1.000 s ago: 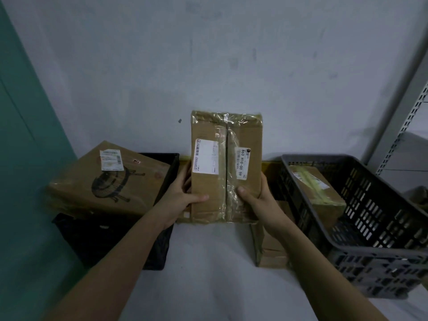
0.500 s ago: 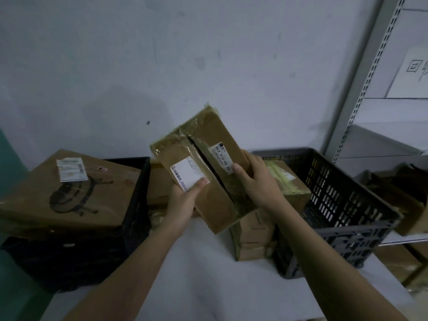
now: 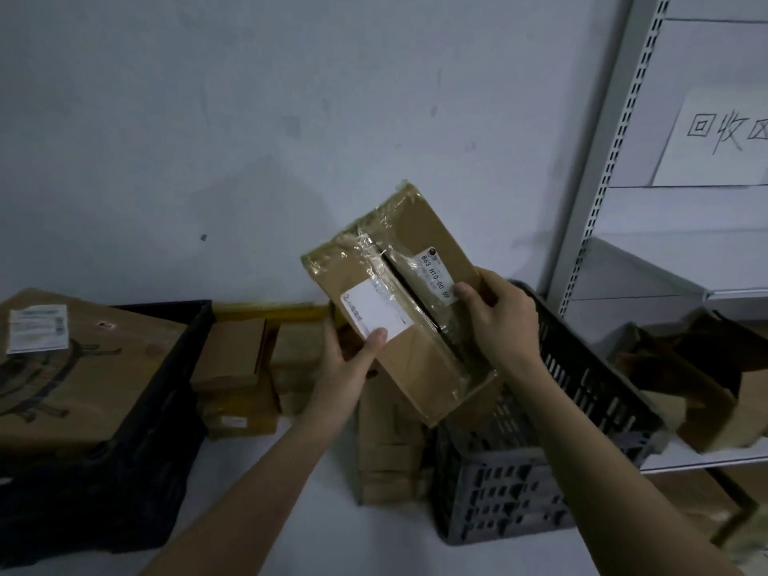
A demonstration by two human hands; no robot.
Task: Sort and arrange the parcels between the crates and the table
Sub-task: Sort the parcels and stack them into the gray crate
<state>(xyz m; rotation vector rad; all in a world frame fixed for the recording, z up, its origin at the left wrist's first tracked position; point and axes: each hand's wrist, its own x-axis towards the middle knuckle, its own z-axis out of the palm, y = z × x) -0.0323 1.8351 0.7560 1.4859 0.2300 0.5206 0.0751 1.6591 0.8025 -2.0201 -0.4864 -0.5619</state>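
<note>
A taped bundle of two brown cardboard parcels (image 3: 415,351) with white labels is held tilted in the air, over the left rim of the grey slotted crate (image 3: 582,401). My left hand (image 3: 345,367) grips its lower left edge, thumb on the white label. My right hand (image 3: 503,322) grips its right side, thumb on the numbered label. A black crate (image 3: 166,367) at the left carries a large brown box (image 3: 83,367) with a printed drawing. Small parcels (image 3: 237,380) lie on the white table (image 3: 270,513) between the crates.
A stack of brown boxes (image 3: 386,451) stands against the grey crate's left wall. A metal shelf rack (image 3: 602,201) at the right holds torn cardboard (image 3: 698,380) and a paper sign (image 3: 719,135). The wall is close behind.
The bundle went from upright to tilted and shifted right toward the grey crate, both hands holding it throughout. The view swung right, bringing the shelf rack in.
</note>
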